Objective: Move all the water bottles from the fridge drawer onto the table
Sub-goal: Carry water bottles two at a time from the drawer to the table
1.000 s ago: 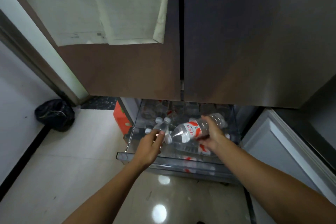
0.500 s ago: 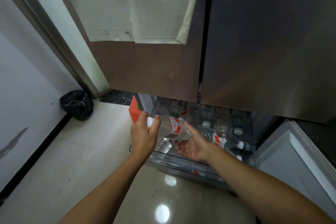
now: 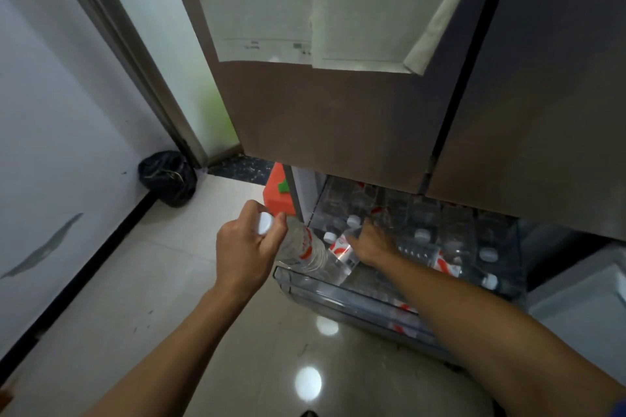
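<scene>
Fridge drawer (image 3: 338,291) — left grip (image 3: 247,247) curled round bottle (image 3: 301,245).

Head camera looks steeply down, close above the fridge drawer (image 3: 338,288).

The scene is dim and flat, with a soft blur over everything. The brightest area is the frosted glass panel (image 3: 176,54) at the upper left, which glows pale green-white. Two round white glare spots on the glossy cream floor tiles (image 3: 169,281), near the bottom edge, are reflections of lamps overhead. The dark brushed-metal fridge doors (image 3: 542,145) carry a faint sheen and shade the clear plastic fridge drawer (image 3: 338,291), so the other bottles (image 3: 421,235) inside merge into grey. The left hand (image 3: 242,247) and the clear plastic water bottle (image 3: 301,247) it holds are slightly smeared, the white cap washed out. Straight lines lean and bow toward the corners.
</scene>
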The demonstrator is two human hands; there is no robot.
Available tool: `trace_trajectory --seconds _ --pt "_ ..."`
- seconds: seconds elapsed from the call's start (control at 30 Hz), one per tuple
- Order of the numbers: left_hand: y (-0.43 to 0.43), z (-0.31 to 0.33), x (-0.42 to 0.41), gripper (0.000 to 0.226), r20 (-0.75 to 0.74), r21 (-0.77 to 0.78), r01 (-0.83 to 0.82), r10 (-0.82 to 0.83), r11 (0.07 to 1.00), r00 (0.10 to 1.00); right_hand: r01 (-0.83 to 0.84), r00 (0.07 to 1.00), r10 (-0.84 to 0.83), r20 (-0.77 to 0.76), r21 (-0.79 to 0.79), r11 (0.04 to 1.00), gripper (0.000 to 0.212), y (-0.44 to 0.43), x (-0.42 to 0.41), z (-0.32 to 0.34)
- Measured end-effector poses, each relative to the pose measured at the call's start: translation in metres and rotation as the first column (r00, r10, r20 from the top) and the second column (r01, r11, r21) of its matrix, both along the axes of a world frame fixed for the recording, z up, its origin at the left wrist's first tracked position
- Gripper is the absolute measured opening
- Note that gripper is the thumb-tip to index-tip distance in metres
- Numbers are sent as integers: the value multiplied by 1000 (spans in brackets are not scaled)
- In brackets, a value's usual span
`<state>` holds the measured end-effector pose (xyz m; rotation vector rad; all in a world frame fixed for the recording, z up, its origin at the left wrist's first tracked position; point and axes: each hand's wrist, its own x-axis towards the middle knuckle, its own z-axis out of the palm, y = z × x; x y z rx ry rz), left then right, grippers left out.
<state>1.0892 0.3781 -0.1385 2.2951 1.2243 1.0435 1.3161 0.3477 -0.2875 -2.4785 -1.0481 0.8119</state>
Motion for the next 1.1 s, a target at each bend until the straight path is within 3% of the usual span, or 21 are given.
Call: trace_trajectory --seconds 0.1,0.3,0.43,0.57,0.63,0.83,0.93,1.1 --pt "1 -5 -4 43 2 -3 53 -53 999 999 152 988 -152 -2 -24 988 65 22 -11 -9" --pt "-2 -12 -1 33 -52 2 138 -138 990 989 414 905 -404 -131 57 909 59 16 2 -12" --pt "0 -20 -8 39 -117 -42 122 -126 992 985 428 898 -409 -162 107 897 50 7 0 -8" --pt "8 -24 0 37 -175 -30 94 -98 995 980 248 968 -242 -64 136 959 40 -8 0 7" --pt "17 11 -19 32 -83 4 353 -351 936 933 404 909 -416 3 230 885 37 -59 -22 61" --pt "30 13 3 26 -105 70 376 -368 924 924 90 958 -156 242 262 961 21 -80 -47 84" --pt "41 28 10 30 -81 140 359 -351 923 933 -56 886 -114 450 348 936 26 -70 -48 111" --pt "50 61 -8 38 -7 218 271 -276 938 961 -226 796 -137 589 499 837 32 -52 -58 172"
